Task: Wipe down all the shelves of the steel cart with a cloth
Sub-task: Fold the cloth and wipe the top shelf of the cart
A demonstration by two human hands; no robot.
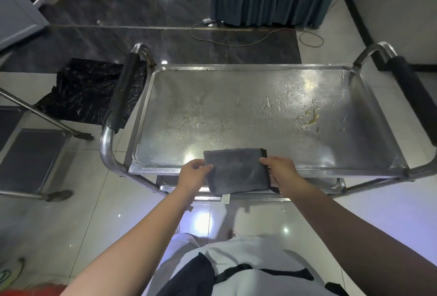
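Pinching the folded grey cloth [236, 170] with left hand [192, 174] and right hand [281, 169], I'd press it flat and sweep the wet top shelf [236, 111] toward the yellow smear [312, 116].

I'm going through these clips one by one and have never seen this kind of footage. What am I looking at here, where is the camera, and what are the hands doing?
There is no machine here: the single picture comes from a wide-angle camera worn on a person's head, looking down at their own arms. They stand at a steel cart; its top shelf is wet, with droplets and a yellowish smear toward the right. The left hand and the right hand each pinch one side of a folded grey cloth at the shelf's near edge. A lower shelf peeks out underneath. On the floor left of the cart lies a black plastic bag.
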